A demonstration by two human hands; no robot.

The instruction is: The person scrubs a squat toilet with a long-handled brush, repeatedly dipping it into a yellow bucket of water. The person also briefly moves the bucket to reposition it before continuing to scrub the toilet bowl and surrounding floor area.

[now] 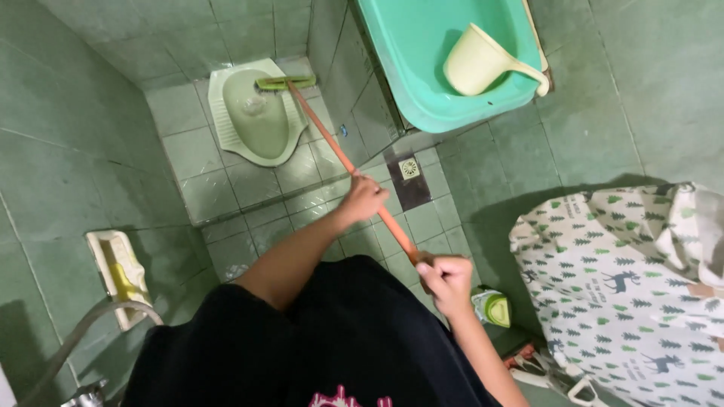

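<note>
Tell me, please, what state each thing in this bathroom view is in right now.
Left hand: closed around the middle of the brush handle.
Right hand: closed around the handle's near end.
Brush: slanted, green head resting on the squat toilet's far rim.
Squat toilet: uncovered.
Basin: upright, holding the scoop.
Scoop: tipped on its side, handle over the basin's rim.
Floor drain: covered by its grate.
</note>
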